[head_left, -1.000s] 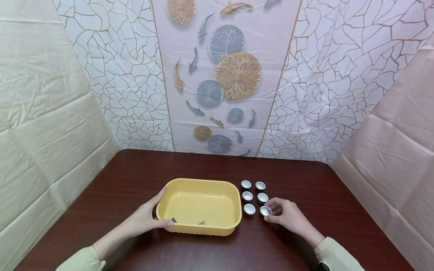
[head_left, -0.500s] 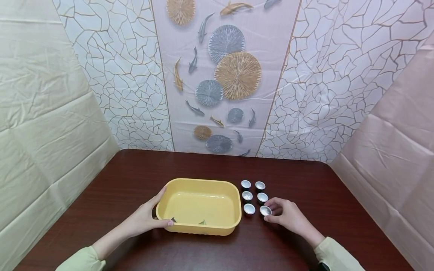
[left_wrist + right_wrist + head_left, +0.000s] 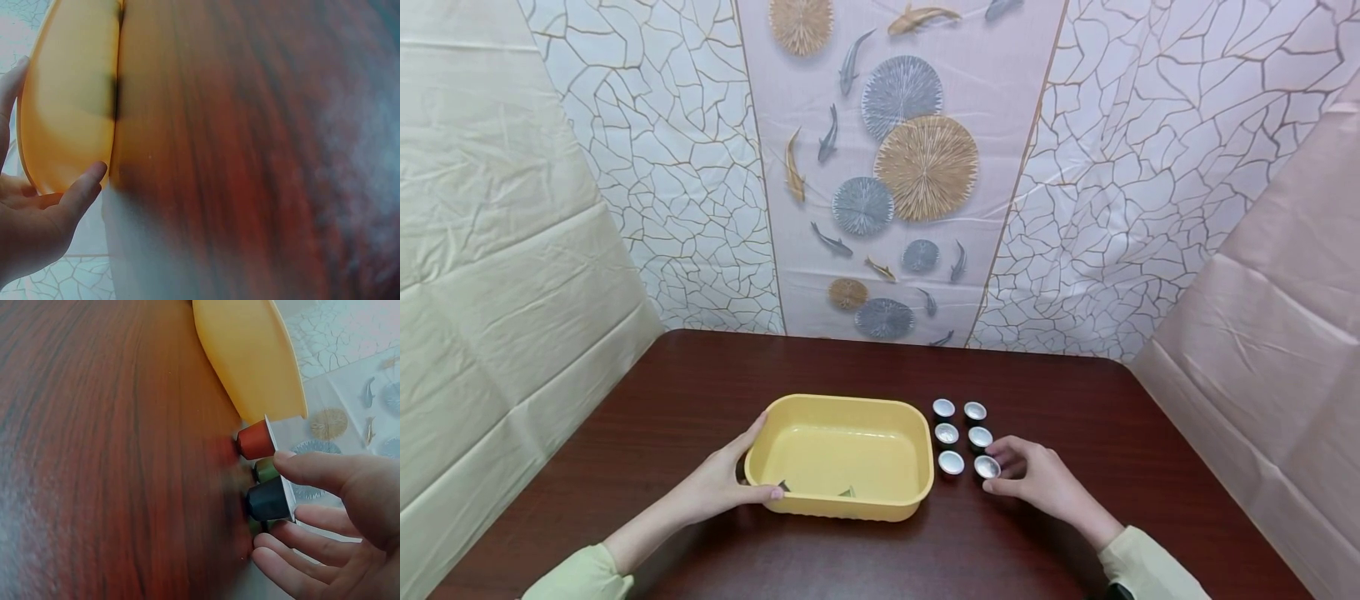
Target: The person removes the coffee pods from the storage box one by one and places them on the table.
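Note:
A yellow plastic bin (image 3: 838,506) stands on the dark wooden table. My left hand (image 3: 722,479) grips its left end, thumb over the near rim and fingers at the far left corner; the left wrist view shows this hand (image 3: 47,215) spread across the bin's end wall (image 3: 69,125). Right of the bin, coffee capsules stand foil side up in two columns. My right hand (image 3: 1033,479) holds the nearest right capsule (image 3: 987,468) between thumb and fingers. Seen from the right wrist, that capsule (image 3: 269,500) is dark and stands on the table.
Beside the held capsule stands a red capsule (image 3: 256,440), close to the bin's right wall. A green capsule (image 3: 265,470) is partly hidden behind them. Small dark marks (image 3: 847,492) show inside the bin's near wall. Patterned cloth (image 3: 880,250) hangs behind the table.

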{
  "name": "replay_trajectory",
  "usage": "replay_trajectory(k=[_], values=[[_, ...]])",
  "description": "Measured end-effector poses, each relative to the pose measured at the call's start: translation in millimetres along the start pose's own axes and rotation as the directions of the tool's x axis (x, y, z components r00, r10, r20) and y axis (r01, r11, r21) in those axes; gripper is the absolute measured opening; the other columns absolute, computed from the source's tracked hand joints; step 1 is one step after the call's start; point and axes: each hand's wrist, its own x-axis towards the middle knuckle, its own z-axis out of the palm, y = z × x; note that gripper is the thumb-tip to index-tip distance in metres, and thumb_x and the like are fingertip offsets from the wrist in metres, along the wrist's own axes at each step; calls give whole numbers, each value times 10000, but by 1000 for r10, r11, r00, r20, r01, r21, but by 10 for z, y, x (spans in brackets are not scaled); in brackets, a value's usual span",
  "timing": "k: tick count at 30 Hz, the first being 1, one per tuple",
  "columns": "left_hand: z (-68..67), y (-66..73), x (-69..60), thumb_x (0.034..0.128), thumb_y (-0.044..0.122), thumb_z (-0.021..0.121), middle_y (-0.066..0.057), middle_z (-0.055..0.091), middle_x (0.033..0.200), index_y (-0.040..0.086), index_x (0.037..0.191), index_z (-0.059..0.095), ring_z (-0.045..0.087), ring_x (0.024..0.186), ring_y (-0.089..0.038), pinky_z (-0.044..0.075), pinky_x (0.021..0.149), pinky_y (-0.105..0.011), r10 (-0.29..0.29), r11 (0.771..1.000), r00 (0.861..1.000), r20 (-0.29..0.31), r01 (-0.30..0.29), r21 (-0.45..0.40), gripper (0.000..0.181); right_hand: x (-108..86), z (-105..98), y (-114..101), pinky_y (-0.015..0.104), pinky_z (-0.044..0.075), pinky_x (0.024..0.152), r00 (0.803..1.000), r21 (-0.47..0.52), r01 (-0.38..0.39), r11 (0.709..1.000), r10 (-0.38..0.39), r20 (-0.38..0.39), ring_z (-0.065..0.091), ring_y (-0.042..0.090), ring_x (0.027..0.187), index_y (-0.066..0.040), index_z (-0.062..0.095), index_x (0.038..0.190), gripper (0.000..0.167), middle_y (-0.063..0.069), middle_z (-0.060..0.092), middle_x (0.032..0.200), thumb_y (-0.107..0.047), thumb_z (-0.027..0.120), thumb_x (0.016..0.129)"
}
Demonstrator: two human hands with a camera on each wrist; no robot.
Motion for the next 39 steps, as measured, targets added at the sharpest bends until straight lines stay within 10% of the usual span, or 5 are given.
replay_trajectory(k=[39], values=[[-4,-13,7,736,421,854,-222,369,1567,81,1586,196,410,1406,-391,412,1056,-545,1,1000,1000,9,-1,-11,1127,354,-355,-465,358,580,754,983,-138,184,973,-182,30,698,221,889,-129,658,1149,428,15,712,966,-248,841,781]])
